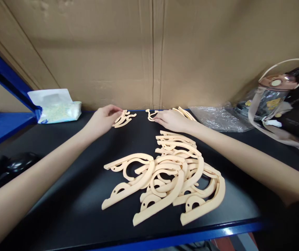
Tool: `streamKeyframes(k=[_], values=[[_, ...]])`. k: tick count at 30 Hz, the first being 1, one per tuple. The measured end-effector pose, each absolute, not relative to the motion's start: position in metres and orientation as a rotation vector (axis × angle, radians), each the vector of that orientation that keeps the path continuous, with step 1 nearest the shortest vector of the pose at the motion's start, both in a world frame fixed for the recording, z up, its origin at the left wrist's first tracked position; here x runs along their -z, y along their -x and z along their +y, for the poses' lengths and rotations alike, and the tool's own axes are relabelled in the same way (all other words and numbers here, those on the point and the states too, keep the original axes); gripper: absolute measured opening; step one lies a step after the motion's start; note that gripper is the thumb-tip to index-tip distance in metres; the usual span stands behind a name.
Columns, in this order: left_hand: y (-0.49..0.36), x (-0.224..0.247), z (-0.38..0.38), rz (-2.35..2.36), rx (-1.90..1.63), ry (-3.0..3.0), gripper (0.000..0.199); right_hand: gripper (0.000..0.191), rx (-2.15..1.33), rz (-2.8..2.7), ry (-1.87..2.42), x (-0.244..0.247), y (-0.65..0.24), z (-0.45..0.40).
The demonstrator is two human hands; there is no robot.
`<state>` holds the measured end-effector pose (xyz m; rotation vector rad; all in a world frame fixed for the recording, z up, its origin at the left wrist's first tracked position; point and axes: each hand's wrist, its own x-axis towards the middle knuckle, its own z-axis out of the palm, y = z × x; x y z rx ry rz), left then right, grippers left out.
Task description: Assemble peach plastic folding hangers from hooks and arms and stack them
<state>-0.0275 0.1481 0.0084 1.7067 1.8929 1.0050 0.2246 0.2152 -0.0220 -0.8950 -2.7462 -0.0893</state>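
Observation:
My left hand [106, 118] reaches to the far side of the table, its fingertips pinched at a small group of beige plastic hanger hooks [124, 120]. Across from it, my right hand [171, 120] has its fingers closed on a single hanger hook [149, 115], whose curved end sticks out to the left. Part of that hook is hidden by the fingers. Nearer to me lies an overlapping pile of beige folding-hanger arms [170, 181]. More slim beige pieces [186, 113] lie just behind my right hand.
A pack of tissues [59, 108] stands at the back left. Clear plastic film [221, 116] and a strapped transparent bottle [273, 94] are at the back right. A cardboard wall [112, 52] closes off the back. The black tabletop [68, 216] has a blue front edge.

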Motion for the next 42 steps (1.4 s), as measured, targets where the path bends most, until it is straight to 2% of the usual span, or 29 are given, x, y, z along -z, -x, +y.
streamKeyframes(k=[4, 10, 14, 19, 20, 23, 28, 33, 35, 37, 38, 40, 42], values=[[-0.005, -0.012, 0.107, 1.606, -0.635, -2.171, 0.029, 0.032, 0.061, -2.684, 0.879, 0.006, -0.237, 0.193], [-0.037, -0.004, 0.093, 1.536, -0.342, -2.313, 0.031, 0.024, -0.154, -2.78, 1.019, -0.014, -0.257, 0.156], [-0.027, -0.014, 0.096, 1.524, -0.249, -2.304, 0.034, 0.022, -0.062, -2.71, 0.978, -0.018, -0.268, 0.138], [0.015, -0.031, 0.081, 1.505, 0.035, -2.133, 0.049, 0.025, -0.191, -2.643, 0.881, -0.017, -0.265, 0.115], [0.021, -0.032, 0.077, 1.531, 0.089, -2.116, 0.048, 0.024, -0.217, -2.643, 0.846, -0.016, -0.26, 0.111], [0.033, -0.032, 0.07, 1.524, 0.185, -2.096, 0.028, 0.024, -0.325, -2.627, 0.768, -0.009, -0.233, 0.104], [0.037, -0.039, 0.075, 1.384, -0.058, -1.993, 0.023, 0.025, -0.831, -2.547, 0.759, -0.003, -0.188, 0.109], [0.032, -0.054, 0.09, 1.33, -0.858, -1.589, 0.015, 0.029, -1.216, -2.141, 0.798, -0.024, -0.181, 0.118], [0.023, -0.056, 0.097, 1.242, -1.039, -1.407, 0.01, 0.025, -1.301, -2.026, 0.81, -0.034, -0.185, 0.119], [0.011, -0.058, 0.102, 1.229, -1.12, -1.331, 0.012, 0.017, -1.23, -1.996, 0.836, -0.043, -0.189, 0.121], [0.004, -0.059, 0.103, 1.249, -1.137, -1.325, 0.015, 0.02, -1.128, -2.012, 0.849, -0.047, -0.19, 0.121], [-0.011, -0.062, 0.107, 1.301, -1.098, -1.371, 0.019, 0.025, -0.793, -2.115, 0.897, -0.055, -0.193, 0.124], [-0.025, -0.066, 0.109, 1.327, -1.033, -1.462, 0.024, 0.021, -0.334, -2.266, 0.993, -0.06, -0.196, 0.127]])
